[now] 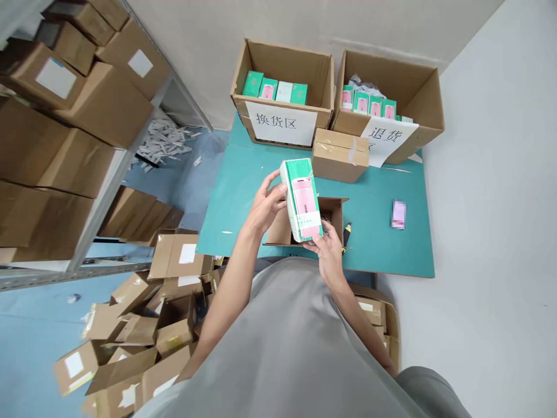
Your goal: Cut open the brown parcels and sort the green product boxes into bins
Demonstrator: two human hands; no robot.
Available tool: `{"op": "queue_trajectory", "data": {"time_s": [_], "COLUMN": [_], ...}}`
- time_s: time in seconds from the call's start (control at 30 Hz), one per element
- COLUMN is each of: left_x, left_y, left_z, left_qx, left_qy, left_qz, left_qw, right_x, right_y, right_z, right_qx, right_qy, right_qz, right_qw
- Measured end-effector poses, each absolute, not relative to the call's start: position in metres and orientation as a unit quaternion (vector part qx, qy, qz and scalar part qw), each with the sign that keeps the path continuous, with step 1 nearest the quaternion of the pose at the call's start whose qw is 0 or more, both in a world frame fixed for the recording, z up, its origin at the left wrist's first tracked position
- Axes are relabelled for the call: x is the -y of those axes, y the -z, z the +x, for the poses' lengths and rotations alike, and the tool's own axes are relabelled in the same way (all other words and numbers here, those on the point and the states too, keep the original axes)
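Observation:
A green and white product box (306,200) with a pink tumbler-like item printed on its front is held up between my two hands. My left hand (266,203) grips its upper left side, fingers curled round the edge. At its lower right corner, my right hand (327,249) is closed on it, thumb across the front. Beneath the product box stands an open cardboard box (278,227), partly covered by it; I cannot make out its contents clearly. A yellow and black utility knife (347,235) lies just right of that carton.
Two large labelled cartons, one on the left (282,122) and one on the right (391,130), hold similar green boxes. A closed carton (340,155) sits before them on the green table (235,174). Loaded shelves (117,174) and piled cartons (134,331) stand left.

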State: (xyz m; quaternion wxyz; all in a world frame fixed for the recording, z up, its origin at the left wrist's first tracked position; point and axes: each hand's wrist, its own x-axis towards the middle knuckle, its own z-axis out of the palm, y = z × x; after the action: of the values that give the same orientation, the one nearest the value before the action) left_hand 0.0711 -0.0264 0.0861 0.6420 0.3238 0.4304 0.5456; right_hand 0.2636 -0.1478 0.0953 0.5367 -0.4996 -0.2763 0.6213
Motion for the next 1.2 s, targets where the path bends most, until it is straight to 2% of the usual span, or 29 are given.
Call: {"op": "queue_trajectory", "data": {"time_s": [0.27,0.5,0.57,0.7,0.8,0.97,1.1,1.2], "left_x": [0.025,0.027,0.025,0.022,0.024,0.032,0.037,0.036], "left_y": [-0.092,-0.081,-0.078,-0.076,-0.078,-0.087,-0.098,-0.101], "left_z": [0.074,0.081,0.078,0.072,0.075,0.088,0.089,0.081], "left_qx": [-0.418,-0.400,-0.422,-0.484,-0.511,-0.526,-0.511,-0.490], "left_qy": [-0.539,-0.559,-0.561,-0.563,-0.570,-0.569,-0.569,-0.575], "left_qz": [0.324,0.297,0.296,0.301,0.333,0.359,0.353,0.333], "left_qw": [0.655,0.663,0.648,0.598,0.551,0.520,0.538,0.564], "right_x": [0.147,0.144,0.146,0.151,0.154,0.153,0.150,0.145], "right_y": [-0.089,-0.079,-0.082,-0.093,-0.098,-0.098,-0.093,-0.087], "right_z": [0.263,0.266,0.268,0.270,0.268,0.261,0.263,0.270], "right_qx": [0.234,0.209,0.243,0.371,0.449,0.485,0.473,0.413], "right_qy": [-0.660,-0.739,-0.702,-0.517,-0.441,-0.414,-0.377,-0.456], "right_qz": [-0.468,-0.423,-0.460,-0.565,-0.590,-0.611,-0.621,-0.589], "right_qw": [0.539,0.481,0.486,0.525,0.506,0.469,0.498,0.523]}}
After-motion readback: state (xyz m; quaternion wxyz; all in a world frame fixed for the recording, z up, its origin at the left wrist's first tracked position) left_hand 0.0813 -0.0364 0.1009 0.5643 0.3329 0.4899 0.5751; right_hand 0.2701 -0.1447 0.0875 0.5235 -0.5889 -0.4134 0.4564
